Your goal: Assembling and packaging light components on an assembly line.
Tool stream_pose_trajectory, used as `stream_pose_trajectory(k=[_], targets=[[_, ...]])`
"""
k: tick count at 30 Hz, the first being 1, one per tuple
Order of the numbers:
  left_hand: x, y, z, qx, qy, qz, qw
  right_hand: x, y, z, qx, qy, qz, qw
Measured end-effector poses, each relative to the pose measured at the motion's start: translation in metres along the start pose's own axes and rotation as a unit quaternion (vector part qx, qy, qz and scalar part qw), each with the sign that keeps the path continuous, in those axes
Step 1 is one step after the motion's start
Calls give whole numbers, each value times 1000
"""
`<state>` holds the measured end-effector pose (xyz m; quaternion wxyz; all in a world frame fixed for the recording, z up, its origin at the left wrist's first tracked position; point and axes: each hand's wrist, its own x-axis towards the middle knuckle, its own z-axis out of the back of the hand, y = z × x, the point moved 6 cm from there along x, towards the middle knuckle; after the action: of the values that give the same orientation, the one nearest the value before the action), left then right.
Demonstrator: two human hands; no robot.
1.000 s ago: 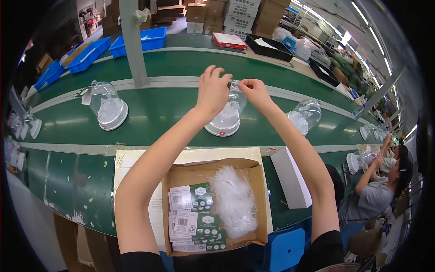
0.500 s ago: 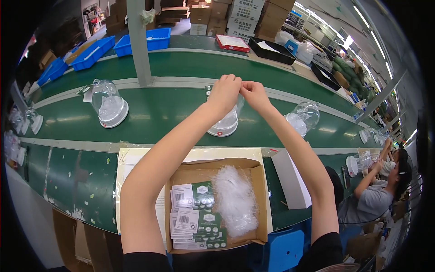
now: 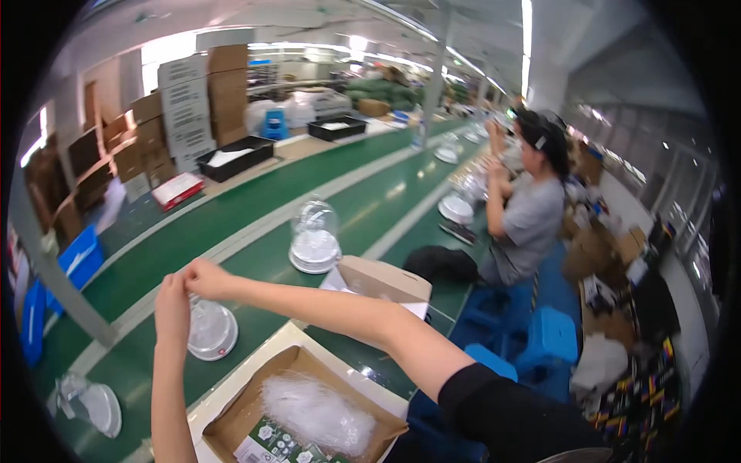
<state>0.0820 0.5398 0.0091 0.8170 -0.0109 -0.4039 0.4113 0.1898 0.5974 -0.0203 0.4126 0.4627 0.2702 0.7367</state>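
My left hand (image 3: 171,302) and my right hand (image 3: 202,278) meet above a clear plastic dome on a round white base (image 3: 211,333), which stands on the green conveyor belt (image 3: 255,262). The fingers of both hands are pinched together at the dome's top, and they hide what exactly they grip there. Below my arms lies an open cardboard box (image 3: 231,420). It holds a bundle of clear plastic bags (image 3: 315,413) and green-and-white packets (image 3: 278,446).
A second dome (image 3: 314,240) stands farther along the belt and another (image 3: 93,401) at the lower left. A small cardboard box (image 3: 384,282) sits at the belt's near edge. A seated co-worker (image 3: 531,208) works to the right. Black trays, blue bins and stacked cartons line the far side.
The view has swung to the right, so the co-worker and the far end of the line now show. Both hands have stayed pinched at the dome's top.
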Motion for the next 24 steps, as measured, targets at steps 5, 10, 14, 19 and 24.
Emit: stream_pose_trajectory(k=[5,10,14,19,24], targets=[[9,-9,10,13,28,3,1000,6,11,4,-10,-18,-17,1000],[10,-4,13,27,42,1,999,14,4,-3,15,47,-68,996],[8,0,18,46,22,-22,998,18,0,-10,41,73,-66,994],[2,4,17,52,32,-24,998,3,5,-17,50,-29,-32,998],[12,8,2,-11,27,-15,999,-47,24,8,-101,-63,28,992]])
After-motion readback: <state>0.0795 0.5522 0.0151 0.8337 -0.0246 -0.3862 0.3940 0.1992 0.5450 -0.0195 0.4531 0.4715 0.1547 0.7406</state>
